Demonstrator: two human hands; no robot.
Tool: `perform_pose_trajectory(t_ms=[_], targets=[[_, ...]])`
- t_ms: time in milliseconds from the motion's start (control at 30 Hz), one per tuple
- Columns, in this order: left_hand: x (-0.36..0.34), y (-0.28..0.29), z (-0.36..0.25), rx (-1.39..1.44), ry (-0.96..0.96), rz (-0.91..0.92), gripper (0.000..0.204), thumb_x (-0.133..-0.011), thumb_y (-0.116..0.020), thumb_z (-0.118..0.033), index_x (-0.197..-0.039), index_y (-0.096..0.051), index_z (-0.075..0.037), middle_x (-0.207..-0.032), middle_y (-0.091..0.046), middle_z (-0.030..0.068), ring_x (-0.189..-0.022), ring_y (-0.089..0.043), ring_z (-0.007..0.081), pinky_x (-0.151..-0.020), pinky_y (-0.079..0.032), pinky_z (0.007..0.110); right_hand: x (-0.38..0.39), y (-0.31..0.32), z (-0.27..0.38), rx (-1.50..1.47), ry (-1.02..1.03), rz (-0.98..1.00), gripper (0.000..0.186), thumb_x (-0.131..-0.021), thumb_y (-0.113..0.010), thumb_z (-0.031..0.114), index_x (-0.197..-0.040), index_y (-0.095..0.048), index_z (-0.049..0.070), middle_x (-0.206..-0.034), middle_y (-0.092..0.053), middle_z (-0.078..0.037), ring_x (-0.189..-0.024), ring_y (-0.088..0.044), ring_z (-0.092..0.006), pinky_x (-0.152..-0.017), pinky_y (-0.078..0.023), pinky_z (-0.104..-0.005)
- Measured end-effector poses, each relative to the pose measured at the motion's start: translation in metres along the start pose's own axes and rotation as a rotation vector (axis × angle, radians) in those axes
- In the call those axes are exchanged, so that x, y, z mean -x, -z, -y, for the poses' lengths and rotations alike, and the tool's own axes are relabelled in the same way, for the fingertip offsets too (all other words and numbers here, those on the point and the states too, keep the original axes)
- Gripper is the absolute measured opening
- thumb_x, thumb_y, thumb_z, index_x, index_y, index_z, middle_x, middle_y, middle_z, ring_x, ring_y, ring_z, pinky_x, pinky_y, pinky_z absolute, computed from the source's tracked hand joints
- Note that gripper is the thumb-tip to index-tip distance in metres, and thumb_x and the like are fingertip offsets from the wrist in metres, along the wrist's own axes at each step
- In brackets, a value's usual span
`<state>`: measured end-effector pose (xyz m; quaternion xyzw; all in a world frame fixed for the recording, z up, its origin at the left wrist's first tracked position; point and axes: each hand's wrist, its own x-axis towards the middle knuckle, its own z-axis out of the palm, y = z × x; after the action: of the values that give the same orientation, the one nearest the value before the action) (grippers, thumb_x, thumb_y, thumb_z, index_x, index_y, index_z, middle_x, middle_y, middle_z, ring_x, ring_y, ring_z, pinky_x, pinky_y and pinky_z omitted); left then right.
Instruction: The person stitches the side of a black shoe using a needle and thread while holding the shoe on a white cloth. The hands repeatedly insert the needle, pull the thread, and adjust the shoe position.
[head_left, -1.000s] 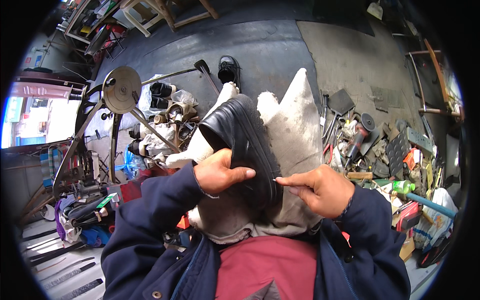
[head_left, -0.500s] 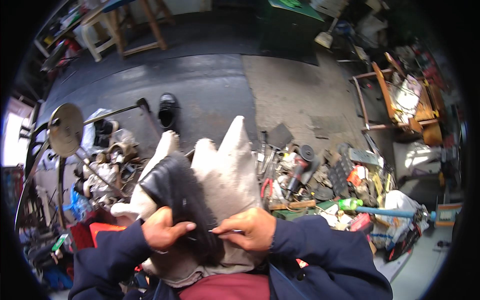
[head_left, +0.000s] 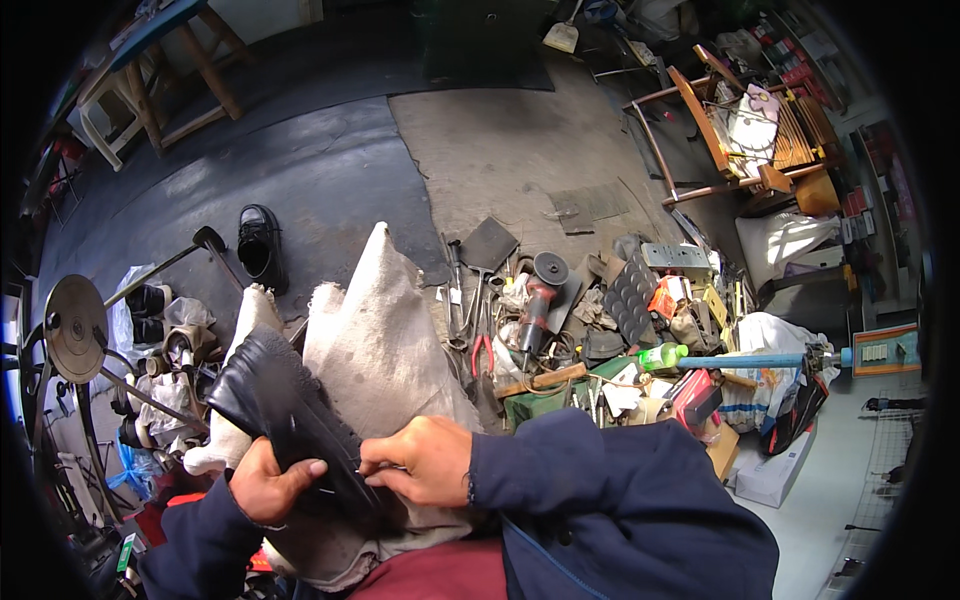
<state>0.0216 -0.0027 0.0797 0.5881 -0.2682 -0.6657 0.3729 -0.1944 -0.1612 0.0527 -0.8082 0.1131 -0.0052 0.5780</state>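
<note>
A black leather shoe lies tilted across my lap on a pale, stained cloth. My left hand is closed round its near part, with the thumb on top. Against the shoe's right edge, my right hand is pinched. A small light glint shows at those fingertips, too small to name. A short pale line, perhaps thread, marks the black surface beside my left thumb. The undersides of my fingers and part of the shoe are hidden.
Another black shoe stands on the dark floor mat ahead. On the left is a metal stand with a round disc. Right of my lap lie an angle grinder, red-handled pliers and a green bottle. A wooden chair frame stands farther right.
The view has swung right, so the scene sits farther left. My right hand has closed in on the shoe's edge; my left hand keeps its hold.
</note>
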Motion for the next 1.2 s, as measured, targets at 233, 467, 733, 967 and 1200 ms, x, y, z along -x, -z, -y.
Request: perform_pose_trajectory(t_ms=[233,467,733,967,1200], targets=[[0.0,0.001,0.007,-0.023,-0.057,-0.014,0.023,-0.104,-0.062,-0.006,-0.124,-0.068,0.004,-0.114,-0.075,0.0079,-0.103,-0.069,0.0166,-0.095,-0.055,0.034,0.0,-0.01,0.003,0.017,-0.004,-0.06,0.012,-0.091,-0.074,0.013,-0.098,-0.066,0.008,-0.078,-0.073,-0.015,-0.075,-0.072,-0.0385,-0.068,-0.056,-0.0453],[0.005,0.002,0.005,0.032,-0.012,0.009,0.031,-0.102,-0.069,-0.011,-0.13,-0.064,0.001,-0.116,-0.075,0.0079,-0.103,-0.071,0.0177,-0.094,-0.057,0.035,0.004,-0.013,0.0,0.003,0.043,-0.087,0.014,-0.09,-0.074,0.015,-0.1,-0.066,0.008,-0.081,-0.073,-0.016,-0.079,-0.072,-0.0405,-0.071,-0.055,-0.0482],[0.022,0.033,-0.002,-0.139,-0.042,-0.082,0.051,-0.108,-0.056,-0.047,-0.079,-0.061,-0.005,-0.075,-0.056,-0.0057,-0.07,-0.047,0.004,-0.063,-0.035,0.025,0.016,-0.009,-0.005,0.057,0.105,-0.068,0.016,-0.093,-0.073,0.016,-0.104,-0.065,0.008,-0.087,-0.075,-0.015,-0.085,-0.072,-0.0383,-0.073,-0.055,-0.0462],[0.031,0.05,-0.023,-0.592,-0.137,-0.04,0.003,-0.091,-0.064,0.003,-0.092,-0.067,0.003,-0.075,-0.061,0.0012,-0.074,-0.056,0.0068,-0.064,-0.048,0.03,0.014,-0.013,-0.012,0.016,0.1,-0.096,0.015,-0.091,-0.075,0.017,-0.103,-0.067,0.011,-0.082,-0.074,-0.016,-0.082,-0.072,-0.04,-0.071,-0.054,-0.0483],[0.037,0.04,-0.017,-1.214,-0.606,-0.276,0.007,-0.075,-0.074,-0.007,-0.08,-0.069,-0.006,-0.072,-0.054,0.012,-0.07,-0.055,0.0351,-0.061,-0.042,0.046,0.014,-0.013,-0.015,0.082,0.095,-0.071,0.017,-0.094,-0.074,0.019,-0.105,-0.066,0.008,-0.09,-0.076,-0.015,-0.084,-0.074,-0.0367,-0.073,-0.055,-0.0451]])
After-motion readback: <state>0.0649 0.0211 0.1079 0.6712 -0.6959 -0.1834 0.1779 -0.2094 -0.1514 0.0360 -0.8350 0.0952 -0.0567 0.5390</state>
